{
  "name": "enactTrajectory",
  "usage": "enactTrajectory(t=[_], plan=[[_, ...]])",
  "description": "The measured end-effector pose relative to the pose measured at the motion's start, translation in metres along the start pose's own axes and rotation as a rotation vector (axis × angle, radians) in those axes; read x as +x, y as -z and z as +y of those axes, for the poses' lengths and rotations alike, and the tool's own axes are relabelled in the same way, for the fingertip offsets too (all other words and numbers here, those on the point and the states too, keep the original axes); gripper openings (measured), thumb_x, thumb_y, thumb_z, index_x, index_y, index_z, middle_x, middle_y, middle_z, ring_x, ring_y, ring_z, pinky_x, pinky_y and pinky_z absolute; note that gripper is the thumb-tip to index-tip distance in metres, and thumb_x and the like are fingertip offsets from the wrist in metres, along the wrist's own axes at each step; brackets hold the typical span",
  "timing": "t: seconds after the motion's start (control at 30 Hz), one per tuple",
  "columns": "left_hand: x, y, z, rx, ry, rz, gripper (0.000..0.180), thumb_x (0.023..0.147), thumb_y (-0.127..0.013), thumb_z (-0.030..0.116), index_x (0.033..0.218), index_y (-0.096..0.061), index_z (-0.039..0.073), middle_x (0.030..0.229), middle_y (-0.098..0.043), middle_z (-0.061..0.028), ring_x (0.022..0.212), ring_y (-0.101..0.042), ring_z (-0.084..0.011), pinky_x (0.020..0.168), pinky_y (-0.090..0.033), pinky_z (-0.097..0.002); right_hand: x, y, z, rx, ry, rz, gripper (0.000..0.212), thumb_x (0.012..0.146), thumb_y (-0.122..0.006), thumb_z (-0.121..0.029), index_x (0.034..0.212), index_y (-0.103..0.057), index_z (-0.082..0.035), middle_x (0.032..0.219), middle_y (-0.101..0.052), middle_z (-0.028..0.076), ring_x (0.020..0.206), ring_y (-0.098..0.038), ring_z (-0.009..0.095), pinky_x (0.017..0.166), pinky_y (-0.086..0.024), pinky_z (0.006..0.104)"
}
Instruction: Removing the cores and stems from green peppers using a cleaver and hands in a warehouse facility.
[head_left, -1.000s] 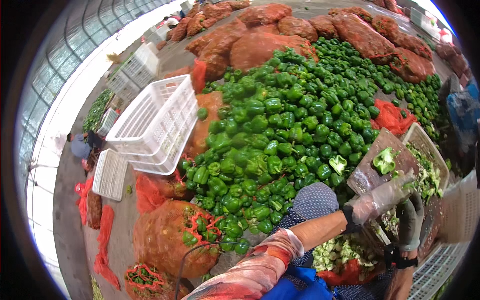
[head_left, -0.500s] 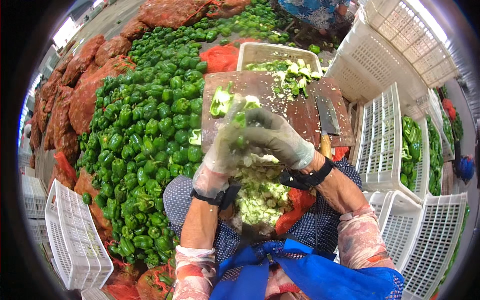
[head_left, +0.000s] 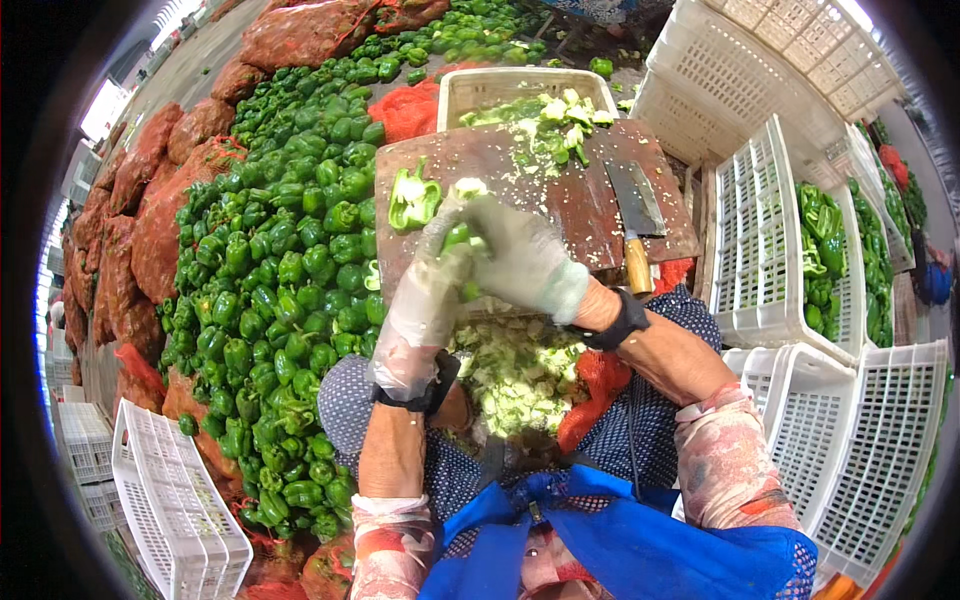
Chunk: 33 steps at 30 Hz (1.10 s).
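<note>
In the head view, the gloved left hand (head_left: 428, 262) and right hand (head_left: 525, 252) meet just above centre, both curled around a green pepper (head_left: 458, 237), which is blurred and partly hidden between them. From there, a cut pepper (head_left: 413, 200) lies at eleven o'clock on the brown board (head_left: 585, 220), and a wooden-handled knife (head_left: 636, 212) rests on it toward three. A cream tray (head_left: 500, 73) sits at twelve, whole peppers (head_left: 270, 300) heap at nine, and pale scraps (head_left: 520, 390) lie at six.
</note>
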<state>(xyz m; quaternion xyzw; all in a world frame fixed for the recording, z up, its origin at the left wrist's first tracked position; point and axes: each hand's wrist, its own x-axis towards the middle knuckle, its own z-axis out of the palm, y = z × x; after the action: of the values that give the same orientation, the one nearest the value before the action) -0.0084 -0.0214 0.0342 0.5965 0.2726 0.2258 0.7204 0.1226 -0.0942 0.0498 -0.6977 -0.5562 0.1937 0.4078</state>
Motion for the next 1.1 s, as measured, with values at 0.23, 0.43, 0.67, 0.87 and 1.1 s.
enactTrajectory(t=[0.23,0.43,0.67,0.87,1.1], plan=[[0.011,0.024,-0.006,-0.791,-0.137,-0.120,0.078,0.087,-0.045,0.060,0.136,-0.043,0.000,0.123,-0.057,-0.0179,0.109,-0.058,-0.0307,0.092,-0.049,-0.0460,0.015,0.039,0.043,-0.590,0.038,-0.036,0.037,0.087,-0.061,-0.022,0.118,-0.056,-0.003,0.106,-0.061,0.020,0.102,-0.060,0.032,0.086,-0.049,0.0429],[0.020,0.020,-0.016,-0.913,-0.081,-0.103,0.079,0.085,-0.049,0.062,0.136,-0.044,0.002,0.129,-0.054,-0.0163,0.117,-0.053,-0.0292,0.100,-0.043,-0.0460,-0.005,0.016,0.002,-0.179,0.351,-0.021,0.035,0.086,-0.065,-0.023,0.115,-0.059,-0.005,0.094,-0.065,0.018,0.083,-0.066,0.026,0.069,-0.054,0.0388],[0.025,-0.004,-0.020,-0.498,-0.131,-0.195,0.080,0.083,-0.055,0.066,0.132,-0.045,0.003,0.125,-0.055,-0.0125,0.111,-0.055,-0.0257,0.096,-0.047,-0.0404,-0.015,0.018,0.017,-0.225,0.257,0.003,0.024,0.085,-0.059,-0.019,0.105,-0.055,-0.005,0.079,-0.060,0.012,0.066,-0.060,0.022,0.056,-0.053,0.0341],[0.015,-0.005,-0.012,-0.363,-0.059,-0.101,0.073,0.089,-0.058,0.049,0.143,-0.035,0.006,0.141,-0.042,-0.0123,0.126,-0.045,-0.0281,0.096,-0.047,-0.0421,0.012,0.035,0.055,0.310,0.010,0.062,0.048,0.087,-0.061,-0.038,0.121,-0.057,-0.005,0.101,-0.067,0.014,0.088,-0.065,0.024,0.082,-0.053,0.0339],[0.008,-0.014,0.019,-0.573,-0.121,-0.052,0.067,0.090,-0.058,0.043,0.140,-0.035,0.004,0.132,-0.041,-0.0194,0.120,-0.047,-0.0376,0.092,-0.048,-0.0506,-0.067,0.265,0.153,1.070,0.490,0.726,0.037,0.094,-0.050,-0.042,0.100,-0.062,-0.008,0.102,-0.064,0.010,0.085,-0.061,0.022,0.078,-0.054,0.0331]])
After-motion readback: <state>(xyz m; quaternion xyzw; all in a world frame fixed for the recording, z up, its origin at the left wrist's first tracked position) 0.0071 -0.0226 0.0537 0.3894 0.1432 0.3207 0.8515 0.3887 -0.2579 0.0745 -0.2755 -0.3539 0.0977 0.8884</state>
